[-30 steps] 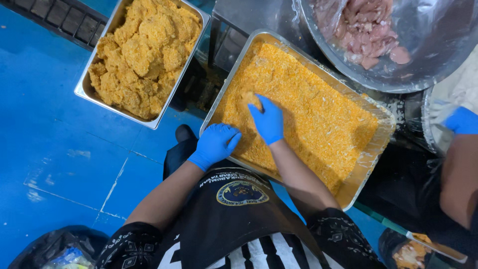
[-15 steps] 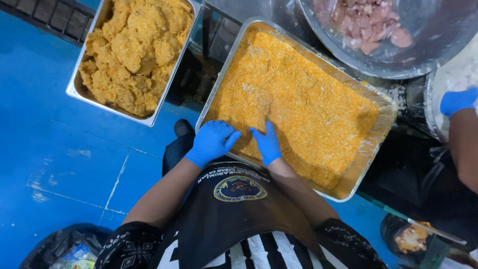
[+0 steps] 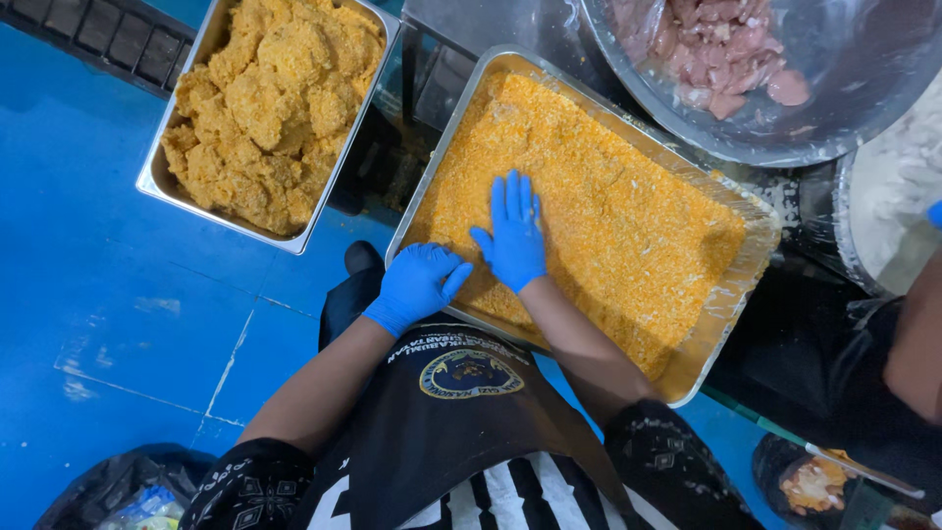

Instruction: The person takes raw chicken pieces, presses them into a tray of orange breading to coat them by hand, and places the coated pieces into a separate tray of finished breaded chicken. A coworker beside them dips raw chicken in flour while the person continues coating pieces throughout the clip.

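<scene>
A large metal tray [image 3: 728, 339] full of orange breadcrumbs lies in front of me. My right hand [image 3: 512, 234], in a blue glove, lies flat with fingers spread on the crumbs near the tray's near left part. My left hand [image 3: 416, 283], also blue-gloved, rests curled on the tray's near rim beside it. Neither hand holds anything I can see. I wear a black apron [image 3: 461, 422] over a striped shirt.
A second metal tray [image 3: 159, 177] at the upper left is piled with breaded pieces. A big steel bowl [image 3: 863, 88] of raw pink meat sits at the upper right. Another person's arm [image 3: 922, 344] is at the right edge. The floor [image 3: 88, 294] is blue.
My right hand has slid away from the near rim further onto the crumbs and spread flat. My left hand has stayed at the rim.
</scene>
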The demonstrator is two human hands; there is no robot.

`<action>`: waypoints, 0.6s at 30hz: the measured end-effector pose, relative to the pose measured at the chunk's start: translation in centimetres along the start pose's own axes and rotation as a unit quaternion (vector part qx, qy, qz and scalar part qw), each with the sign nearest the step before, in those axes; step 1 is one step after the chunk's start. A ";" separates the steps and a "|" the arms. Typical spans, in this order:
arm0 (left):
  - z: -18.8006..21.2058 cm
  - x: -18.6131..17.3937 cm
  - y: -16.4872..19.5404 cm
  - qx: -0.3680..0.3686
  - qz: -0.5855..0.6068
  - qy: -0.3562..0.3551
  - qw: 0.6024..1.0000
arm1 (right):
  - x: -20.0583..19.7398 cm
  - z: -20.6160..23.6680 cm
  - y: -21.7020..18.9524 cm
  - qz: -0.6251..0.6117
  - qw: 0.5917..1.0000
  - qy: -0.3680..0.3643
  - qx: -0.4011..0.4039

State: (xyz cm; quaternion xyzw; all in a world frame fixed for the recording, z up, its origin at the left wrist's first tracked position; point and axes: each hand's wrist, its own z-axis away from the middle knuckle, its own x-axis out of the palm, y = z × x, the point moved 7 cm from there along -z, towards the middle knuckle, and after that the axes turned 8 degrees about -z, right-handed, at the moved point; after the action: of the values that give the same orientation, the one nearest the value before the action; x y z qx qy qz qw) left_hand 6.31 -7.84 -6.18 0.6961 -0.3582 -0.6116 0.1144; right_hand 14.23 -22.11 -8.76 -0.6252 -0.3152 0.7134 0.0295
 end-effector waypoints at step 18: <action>-0.1 -1.0 0.2 -0.020 0.040 0.014 0.999 | 2.9 1.1 -2.4 0.075 0.991 -0.092 -0.069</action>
State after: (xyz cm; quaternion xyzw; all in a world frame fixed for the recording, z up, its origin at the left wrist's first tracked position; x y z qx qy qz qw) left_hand 6.37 -7.37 -5.24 0.6874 -0.3714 -0.6039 0.1577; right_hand 11.81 -19.39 -10.15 -0.5797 -0.3170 0.7445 -0.0962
